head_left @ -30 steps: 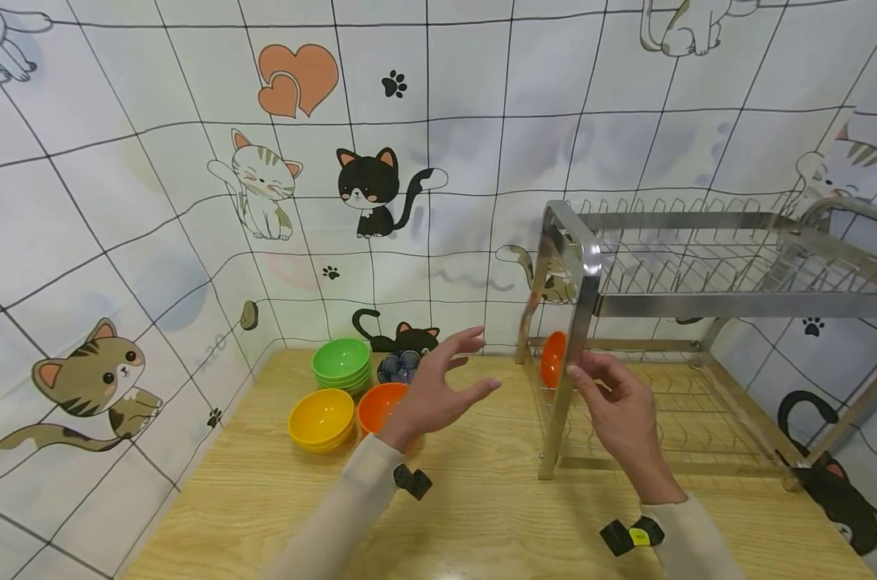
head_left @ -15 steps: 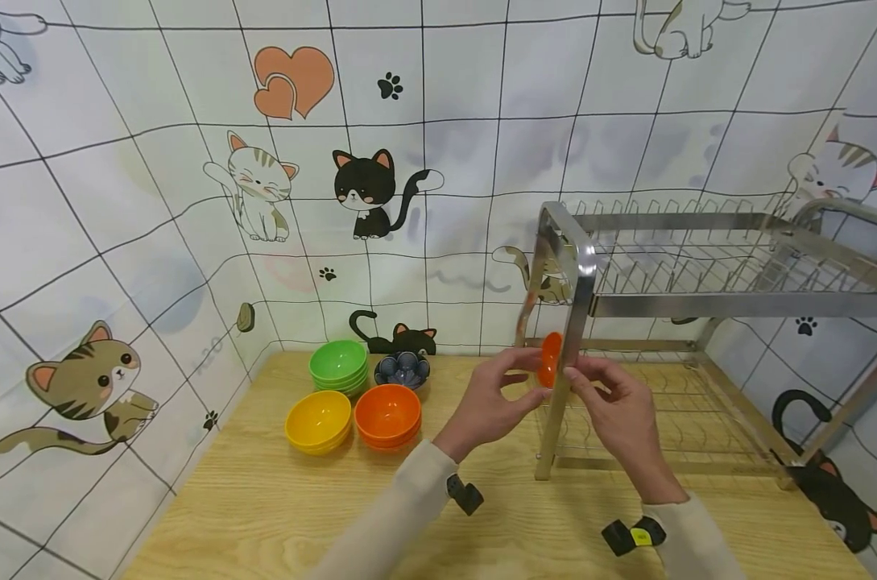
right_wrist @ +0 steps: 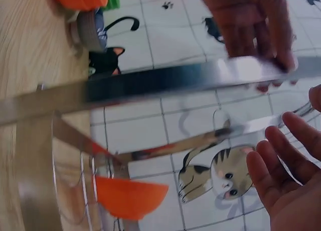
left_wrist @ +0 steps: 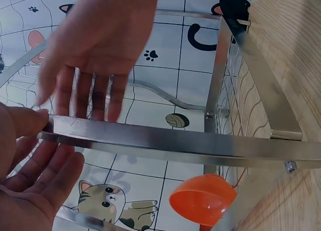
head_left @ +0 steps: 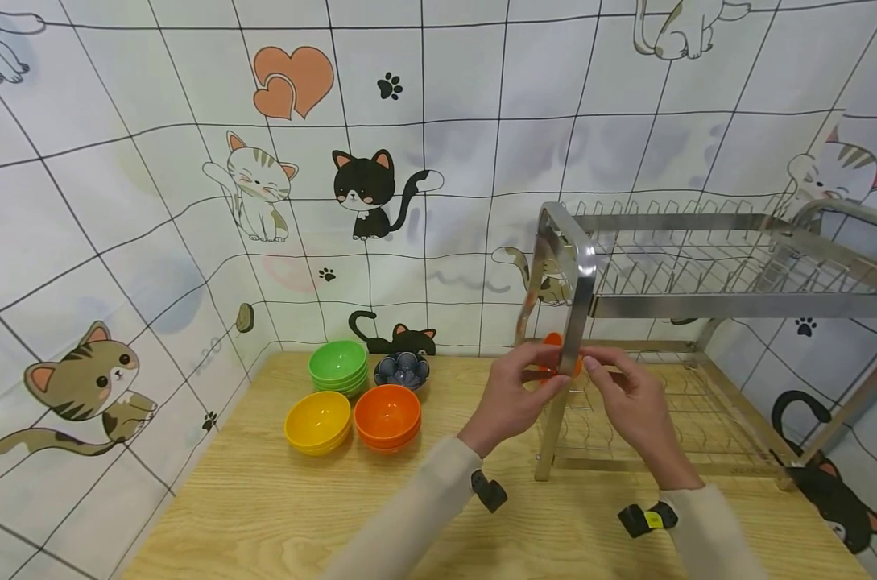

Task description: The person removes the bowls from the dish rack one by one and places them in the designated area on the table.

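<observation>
In the head view my left hand (head_left: 514, 395) is at the front left post of a metal dish rack (head_left: 742, 306). Its thumb (left_wrist: 30, 119) lies against the post on one side and its fingers reach round the other, gripping it. My right hand (head_left: 630, 399) is just right of the post, its fingers loosely bent and holding nothing in the right wrist view. An orange bowl (left_wrist: 203, 198) stands on its side in the rack's lower tier. In the head view the left fingers and the post partly hide this bowl (head_left: 552, 339).
Left on the wooden table (head_left: 264, 515) are stacked green bowls (head_left: 338, 362), yellow bowls (head_left: 318, 423) and orange bowls (head_left: 387, 415). A dark blue flower-shaped bowl (head_left: 402, 370) sits behind them. The rack's upper tier (head_left: 699, 250) overhangs the lower one. Cat-patterned walls (head_left: 467, 153) rise behind and left.
My left hand has moved right, from over the orange stack to the rack's post. My right hand has shifted slightly right. Orange now shows on both sides of the post.
</observation>
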The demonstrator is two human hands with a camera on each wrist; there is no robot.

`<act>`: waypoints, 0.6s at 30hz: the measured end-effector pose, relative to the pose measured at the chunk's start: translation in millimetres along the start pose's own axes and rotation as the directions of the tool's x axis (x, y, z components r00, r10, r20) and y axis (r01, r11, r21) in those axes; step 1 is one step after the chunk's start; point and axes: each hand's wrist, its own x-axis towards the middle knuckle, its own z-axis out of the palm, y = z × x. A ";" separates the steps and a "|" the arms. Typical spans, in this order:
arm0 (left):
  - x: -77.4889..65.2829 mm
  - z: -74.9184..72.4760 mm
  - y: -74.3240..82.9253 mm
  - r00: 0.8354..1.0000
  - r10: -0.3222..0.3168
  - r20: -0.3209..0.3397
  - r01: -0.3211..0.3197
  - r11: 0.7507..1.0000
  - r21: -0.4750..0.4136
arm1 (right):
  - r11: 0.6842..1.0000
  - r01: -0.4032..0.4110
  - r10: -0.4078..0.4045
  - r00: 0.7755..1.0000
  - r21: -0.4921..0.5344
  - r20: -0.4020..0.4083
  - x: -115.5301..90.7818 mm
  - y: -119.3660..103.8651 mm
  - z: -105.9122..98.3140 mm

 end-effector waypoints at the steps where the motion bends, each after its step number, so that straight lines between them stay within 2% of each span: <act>1: 0.6 1.1 0.7 1.000 0.003 -0.005 -0.003 1.000 -0.001 | 1.000 -0.001 0.001 1.000 -0.012 0.003 2.5 4.5 -0.2; 9: 1.9 5.0 2.0 1.000 -0.002 -0.026 0.003 1.000 0.016 | 0.996 -0.031 0.038 0.995 -0.079 0.090 17.9 40.7 0.7; 14: 2.5 4.4 3.4 1.000 -0.021 -0.011 0.021 0.999 0.028 | 0.987 -0.045 0.066 0.989 -0.156 0.134 28.3 56.4 0.6; 18: 1.7 3.0 2.3 1.000 -0.020 -0.002 0.020 0.998 0.063 | 0.982 -0.063 0.095 0.980 -0.180 0.174 36.9 67.4 4.3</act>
